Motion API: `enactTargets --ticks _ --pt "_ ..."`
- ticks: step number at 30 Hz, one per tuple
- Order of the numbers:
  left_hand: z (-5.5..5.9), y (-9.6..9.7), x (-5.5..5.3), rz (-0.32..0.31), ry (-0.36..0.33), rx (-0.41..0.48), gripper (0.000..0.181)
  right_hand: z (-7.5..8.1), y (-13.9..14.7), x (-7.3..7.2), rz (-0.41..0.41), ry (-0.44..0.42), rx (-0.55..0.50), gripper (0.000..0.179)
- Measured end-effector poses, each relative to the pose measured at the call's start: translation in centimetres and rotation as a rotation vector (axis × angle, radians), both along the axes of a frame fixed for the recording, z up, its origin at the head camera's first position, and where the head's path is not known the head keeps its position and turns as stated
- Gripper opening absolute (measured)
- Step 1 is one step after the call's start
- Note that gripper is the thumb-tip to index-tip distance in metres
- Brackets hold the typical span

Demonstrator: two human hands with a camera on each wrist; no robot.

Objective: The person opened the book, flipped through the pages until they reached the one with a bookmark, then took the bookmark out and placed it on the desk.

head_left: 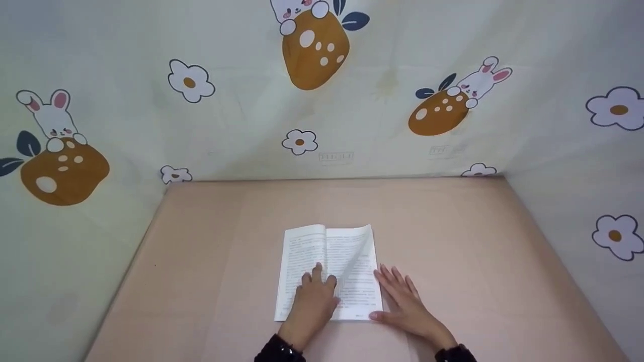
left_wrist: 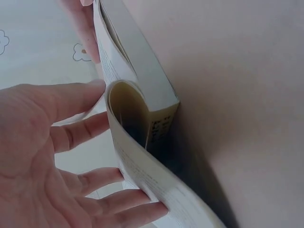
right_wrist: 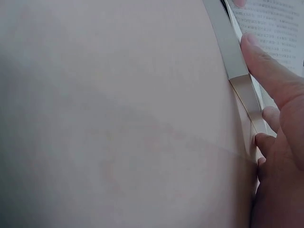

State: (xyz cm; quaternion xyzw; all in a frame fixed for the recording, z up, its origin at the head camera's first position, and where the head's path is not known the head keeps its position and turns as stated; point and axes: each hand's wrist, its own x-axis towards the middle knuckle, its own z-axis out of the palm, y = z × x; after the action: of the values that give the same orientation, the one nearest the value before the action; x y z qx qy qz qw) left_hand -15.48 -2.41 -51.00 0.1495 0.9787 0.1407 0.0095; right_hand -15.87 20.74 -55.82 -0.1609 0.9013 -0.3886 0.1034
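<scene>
Fingers (head_left: pixel 317 273) of the left hand (head_left: pixel 313 300) are spread and only slightly bent, their tips resting on the left page close to the inner fold; its thumb reaches the gutter side, and as far as I can see from here nothing is gripped. The right hand (head_left: pixel 406 306) lies flat-fingered and spread at the opposite edge, its thumb on the lower right corner of the page and its other fingers against and just beyond the side, likewise gripping nothing.

Between the two hands lies the open book (head_left: pixel 359 304), face up on the counter (head_left: pixel 201 271), under the left fingertips and just left of the right hand. One thin leaf (head_left: pixel 355 261) on the right side rises in a slanting curl from the upper corner down toward the left thumb. The pages are white paper with rows of small dark print, too fine to read. The left wrist view shows pages bowing in a rounded arch beside a thick, straight-edged paper block. Smooth, matt and pinkish beige, the counter meets a pale cloth (head_left: pixel 241 125) patterned with rabbits and flowers.
</scene>
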Motion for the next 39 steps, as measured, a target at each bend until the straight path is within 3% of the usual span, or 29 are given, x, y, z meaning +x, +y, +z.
enactTargets --ticks 11,24,39 --pt "-0.1 -0.6 0.4 0.043 -0.042 0.032 0.038 -0.1 -0.1 -0.1 -0.002 0.035 0.027 0.087" --pt "-0.1 -1.1 0.7 0.05 -0.032 0.066 0.042 -0.2 0.0 0.1 0.005 0.039 0.018 0.088" --pt "0.2 -1.5 0.6 0.085 -0.116 0.098 0.044 0.2 -0.2 0.0 -0.004 -0.011 0.027 0.087"
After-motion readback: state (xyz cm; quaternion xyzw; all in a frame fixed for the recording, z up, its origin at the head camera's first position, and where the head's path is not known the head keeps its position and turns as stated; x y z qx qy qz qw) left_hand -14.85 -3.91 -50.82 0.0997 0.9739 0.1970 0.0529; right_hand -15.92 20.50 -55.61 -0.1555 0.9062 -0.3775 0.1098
